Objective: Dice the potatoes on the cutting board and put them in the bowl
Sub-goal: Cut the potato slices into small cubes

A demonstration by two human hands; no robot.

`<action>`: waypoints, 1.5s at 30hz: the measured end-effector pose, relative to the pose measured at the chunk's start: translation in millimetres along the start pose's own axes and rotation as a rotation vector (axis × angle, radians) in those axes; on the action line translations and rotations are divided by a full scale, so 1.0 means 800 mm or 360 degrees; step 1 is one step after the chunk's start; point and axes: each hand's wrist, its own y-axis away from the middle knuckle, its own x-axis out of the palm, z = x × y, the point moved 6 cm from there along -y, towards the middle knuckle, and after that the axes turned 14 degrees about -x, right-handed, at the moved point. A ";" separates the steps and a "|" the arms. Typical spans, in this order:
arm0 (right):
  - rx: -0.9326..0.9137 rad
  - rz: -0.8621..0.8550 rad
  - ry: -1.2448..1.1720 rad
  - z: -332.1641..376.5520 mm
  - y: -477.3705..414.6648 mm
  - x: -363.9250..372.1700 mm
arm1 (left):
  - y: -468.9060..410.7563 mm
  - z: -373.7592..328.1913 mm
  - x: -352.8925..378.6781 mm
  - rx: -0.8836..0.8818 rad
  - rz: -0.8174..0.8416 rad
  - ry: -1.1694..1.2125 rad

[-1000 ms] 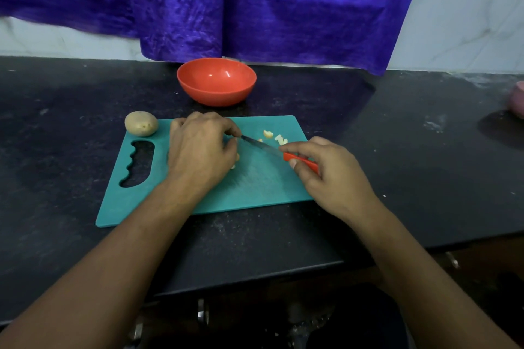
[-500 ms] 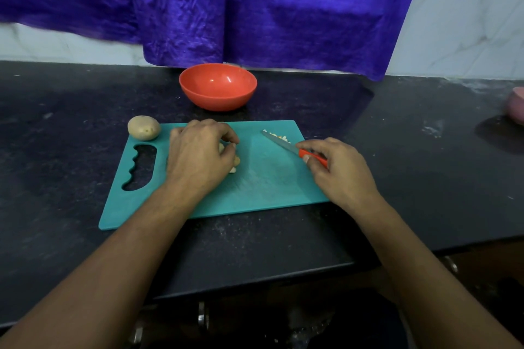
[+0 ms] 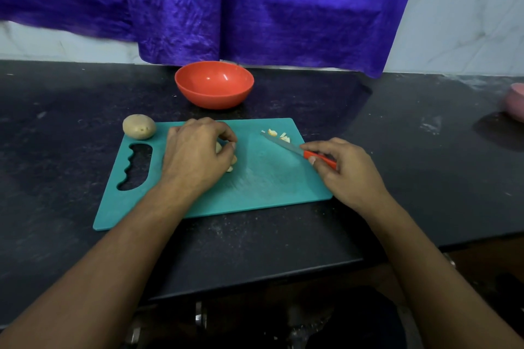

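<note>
Carry the small steel knife with orange handle (image 3: 295,149), gripped in the curled fingers of the right hand (image 3: 350,174), across to the pale cut potato piece (image 3: 233,160) pinned under the curled fingers of the left hand (image 3: 195,156); tuck fingertips clear and slice in even strokes. Leave the pale diced bits (image 3: 279,134) just beyond the blade tip for later transfer to the round orange-red plastic bowl (image 3: 214,96) beyond both hands, then take the whole brown-skinned potato (image 3: 139,126) beyond and left of the left hand. Beneath both hands, teal plastic cutting board (image 3: 263,181) on speckled black stone counter (image 3: 397,156); behind the bowl, crinkled purple cloth (image 3: 255,8) over white wall (image 3: 467,22).
</note>
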 end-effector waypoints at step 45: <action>0.0215 -0.0084 -0.0215 0.065 0.022 0.007 | -0.008 0.014 -0.001 0.0308 0.0324 -0.0113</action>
